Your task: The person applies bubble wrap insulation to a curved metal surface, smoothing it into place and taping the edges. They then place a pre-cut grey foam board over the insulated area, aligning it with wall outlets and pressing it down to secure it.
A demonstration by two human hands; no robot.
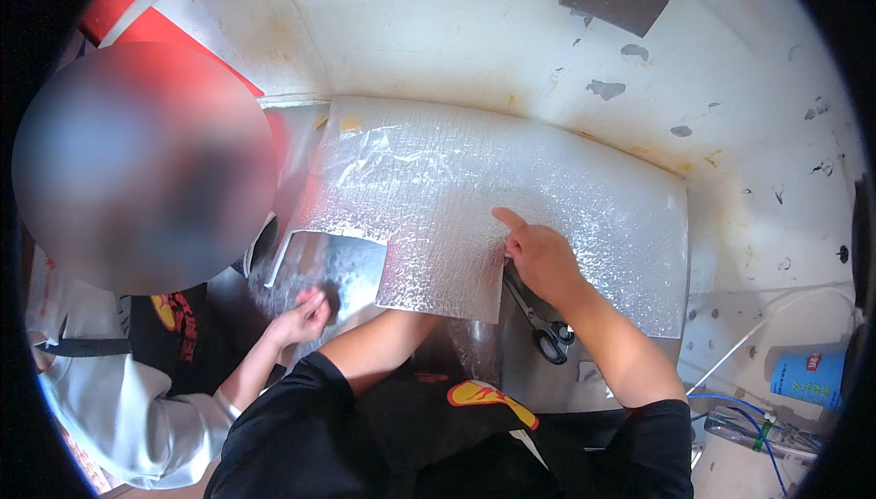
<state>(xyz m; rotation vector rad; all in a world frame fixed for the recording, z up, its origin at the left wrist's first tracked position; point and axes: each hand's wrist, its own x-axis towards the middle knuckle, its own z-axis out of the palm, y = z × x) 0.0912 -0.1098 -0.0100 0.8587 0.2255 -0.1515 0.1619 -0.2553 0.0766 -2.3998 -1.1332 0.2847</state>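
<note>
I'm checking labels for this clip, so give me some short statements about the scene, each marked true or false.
1. The person's left hand lies in view on top of the sheet. False: it is hidden, its forearm passing under the shiny sheet.
2. The right hand has one digit extended. True.
3. The scissors have black handles. True.
4. A blue object stands left of the scissors. False: the blue object is at the right.
5. A co-worker's hand shows on the left. True.
</note>
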